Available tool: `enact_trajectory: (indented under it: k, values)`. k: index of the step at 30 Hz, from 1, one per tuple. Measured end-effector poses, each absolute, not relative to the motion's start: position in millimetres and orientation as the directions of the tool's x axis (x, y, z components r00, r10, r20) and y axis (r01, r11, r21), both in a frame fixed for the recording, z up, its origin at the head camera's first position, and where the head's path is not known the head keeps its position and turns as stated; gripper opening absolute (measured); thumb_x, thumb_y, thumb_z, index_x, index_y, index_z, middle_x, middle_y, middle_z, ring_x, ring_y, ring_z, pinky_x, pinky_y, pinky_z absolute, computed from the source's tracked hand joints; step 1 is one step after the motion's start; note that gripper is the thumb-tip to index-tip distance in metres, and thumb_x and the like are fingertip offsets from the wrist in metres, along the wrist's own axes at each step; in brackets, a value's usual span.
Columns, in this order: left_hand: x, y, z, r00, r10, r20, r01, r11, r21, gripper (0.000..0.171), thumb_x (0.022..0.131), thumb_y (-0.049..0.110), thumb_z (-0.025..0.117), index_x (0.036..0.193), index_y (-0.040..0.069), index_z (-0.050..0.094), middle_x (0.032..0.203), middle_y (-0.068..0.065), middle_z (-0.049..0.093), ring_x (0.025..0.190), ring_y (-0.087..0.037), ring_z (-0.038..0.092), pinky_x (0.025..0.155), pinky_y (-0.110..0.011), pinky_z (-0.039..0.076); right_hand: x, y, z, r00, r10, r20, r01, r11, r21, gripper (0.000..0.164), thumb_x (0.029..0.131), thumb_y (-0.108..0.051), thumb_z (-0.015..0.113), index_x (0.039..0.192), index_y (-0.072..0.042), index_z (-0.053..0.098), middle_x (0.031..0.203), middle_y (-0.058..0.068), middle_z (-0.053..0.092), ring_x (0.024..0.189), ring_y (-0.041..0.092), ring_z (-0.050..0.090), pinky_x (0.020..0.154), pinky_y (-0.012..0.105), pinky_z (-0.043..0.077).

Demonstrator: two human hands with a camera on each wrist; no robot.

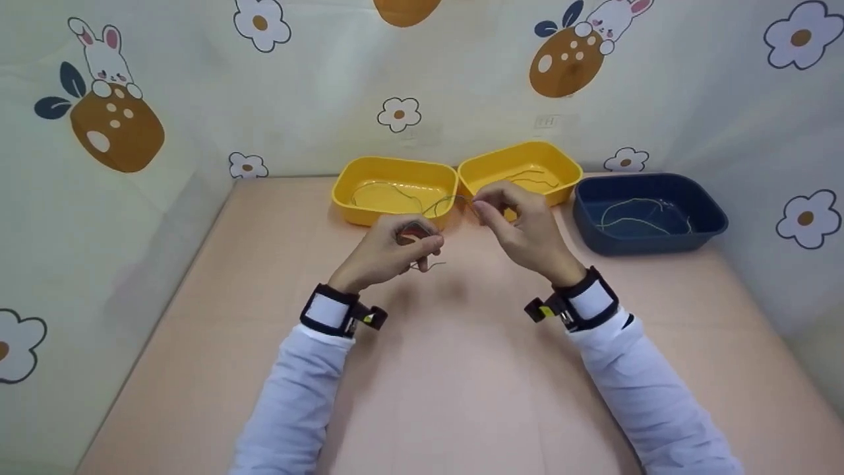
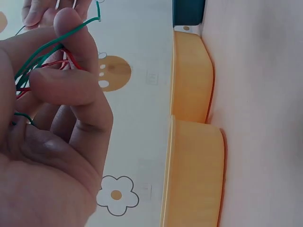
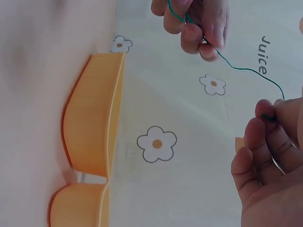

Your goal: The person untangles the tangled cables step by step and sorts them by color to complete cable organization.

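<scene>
A small bundle of thin green and red wires [image 2: 40, 59] sits in my left hand [image 1: 389, 249], gripped between thumb and curled fingers. One green end sticks up past the fingertips in the left wrist view, and a loose end hangs below the hand in the head view. My right hand [image 1: 527, 227] pinches a green wire [image 3: 251, 70] between thumb and forefinger. That wire spans the gap between the two hands in a loose curve. Both hands are raised over the table, in front of the yellow boxes.
Two yellow boxes, a left one [image 1: 395, 218] and a right one [image 1: 567, 192], stand side by side at the table's back edge, each with thin wires inside. A dark blue box [image 1: 649, 245] with wires stands to their right. Patterned cloth walls [image 1: 316, 99] enclose the pinkish table [image 1: 461, 396].
</scene>
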State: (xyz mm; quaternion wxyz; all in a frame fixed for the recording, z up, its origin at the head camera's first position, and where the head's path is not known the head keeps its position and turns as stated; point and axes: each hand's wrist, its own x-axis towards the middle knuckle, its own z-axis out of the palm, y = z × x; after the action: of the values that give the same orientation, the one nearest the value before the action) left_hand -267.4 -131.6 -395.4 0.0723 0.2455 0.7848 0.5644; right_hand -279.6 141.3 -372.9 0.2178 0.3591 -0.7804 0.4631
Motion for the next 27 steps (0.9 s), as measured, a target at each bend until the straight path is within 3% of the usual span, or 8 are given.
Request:
enact_trajectory:
  k: [7, 16, 27]
  values:
    - [-271, -142, -394, -0.886, 0.409, 0.221, 0.322, 0.199, 0.925, 0.018, 0.109, 0.023, 0.079, 0.12, 0.009, 0.08, 0.1, -0.007, 0.081, 0.077, -0.02, 0.073, 0.06, -0.021, 0.053, -285, 169, -361, -0.673, -0.319, 0.668, -0.726, 0.457, -0.513, 0.013, 0.107, -0.011, 0.079, 0.114, -0.001, 0.083, 0.078, 0.011, 0.07, 0.069, 0.013, 0.055, 0.067, 0.014, 0.047]
    - [-274, -160, -390, -0.917, 0.232, 0.326, 0.358, 0.11, 0.927, 0.024, 0.106, 0.016, 0.081, 0.123, 0.0, 0.078, 0.112, -0.024, 0.08, 0.083, -0.02, 0.074, 0.069, -0.022, 0.06, -292, 193, -355, -0.72, -0.348, 0.6, -0.676, 0.545, -0.495, 0.009, 0.106, -0.008, 0.079, 0.106, 0.0, 0.083, 0.078, 0.013, 0.069, 0.066, 0.017, 0.052, 0.061, 0.015, 0.04]
    - [-276, -180, -389, -0.917, 0.088, 0.389, 0.394, 0.062, 0.917, 0.023, 0.106, 0.013, 0.081, 0.122, -0.003, 0.078, 0.109, -0.018, 0.081, 0.089, -0.03, 0.079, 0.071, -0.021, 0.062, -295, 208, -355, -0.77, -0.289, 0.569, -0.607, 0.608, -0.513, 0.011, 0.109, -0.01, 0.076, 0.105, -0.001, 0.082, 0.08, 0.013, 0.071, 0.069, 0.02, 0.052, 0.062, 0.014, 0.039]
